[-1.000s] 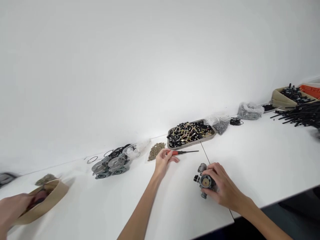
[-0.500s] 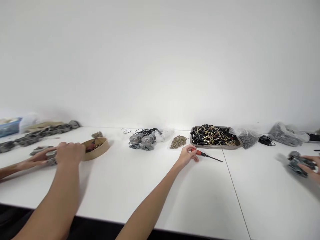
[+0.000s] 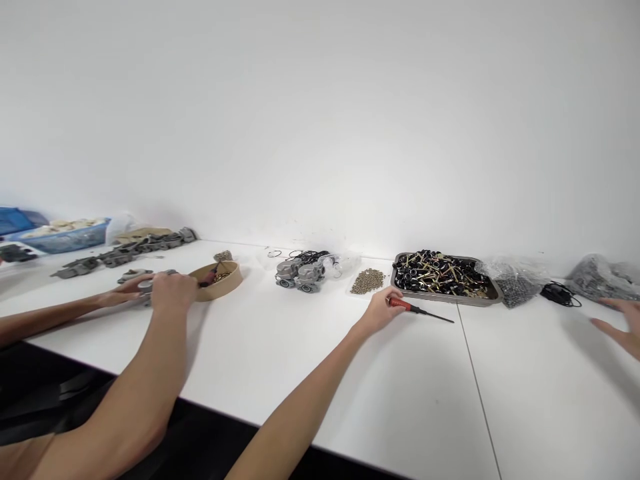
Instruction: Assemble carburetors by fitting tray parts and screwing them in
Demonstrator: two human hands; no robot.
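Observation:
My left hand (image 3: 383,310) is closed around the red handle of a screwdriver (image 3: 423,311), whose dark shaft points right, low over the white table. My right hand (image 3: 623,327) is partly cut off by the right edge; its thumb and fingers are spread, and nothing shows between them. Just behind it lies a clear bag of grey parts (image 3: 605,277). Beyond the screwdriver stands a metal tray (image 3: 450,298) heaped with black fittings and brass-coloured bolts. Left of that, small brass-coloured pieces (image 3: 369,281) form a pile.
Two grey housings (image 3: 300,275) stand mid-table by black rings. A bag of small grey parts (image 3: 515,287) and a black cord bundle (image 3: 559,294) lie right of the tray. At left, a co-worker's hands (image 3: 173,291) handle a grey part beside a round tan container (image 3: 223,287).
The grey part held in my right hand is no longer visible, and that hand's fingers have spread. The view has swung left. My left hand keeps the screwdriver.

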